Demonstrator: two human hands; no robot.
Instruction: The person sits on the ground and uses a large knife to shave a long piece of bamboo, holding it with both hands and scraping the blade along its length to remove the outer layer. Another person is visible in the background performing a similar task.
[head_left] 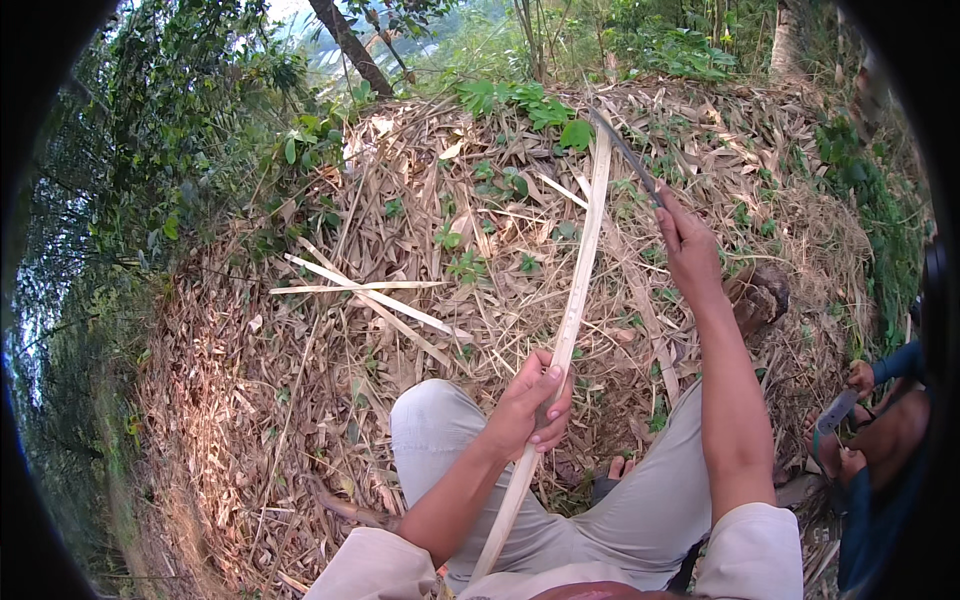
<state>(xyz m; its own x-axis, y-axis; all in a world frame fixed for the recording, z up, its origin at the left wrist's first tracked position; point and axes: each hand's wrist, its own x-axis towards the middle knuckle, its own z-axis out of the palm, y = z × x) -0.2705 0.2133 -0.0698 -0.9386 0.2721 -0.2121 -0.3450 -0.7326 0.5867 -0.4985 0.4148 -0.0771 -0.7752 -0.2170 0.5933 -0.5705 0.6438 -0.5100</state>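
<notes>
My left hand [530, 402] is wrapped round a long pale split bamboo strip [581, 280], just above my knees. The strip slants from my lap up and away to the far right of centre. My right hand [688, 245] grips a knife, its handle hidden in the fingers. The dark narrow blade [628, 152] points up and to the left, its tip close beside the strip's far end. Whether the blade touches the strip, I cannot tell.
Several pale split strips [375, 295] lie crossed on dry leaf litter [240, 380] to the left. A cut stump [760, 297] stands by my right forearm. At the right edge another person's hand [860, 376] is near a wide blade [836, 410]. Trees [350, 45] and bushes border the ground.
</notes>
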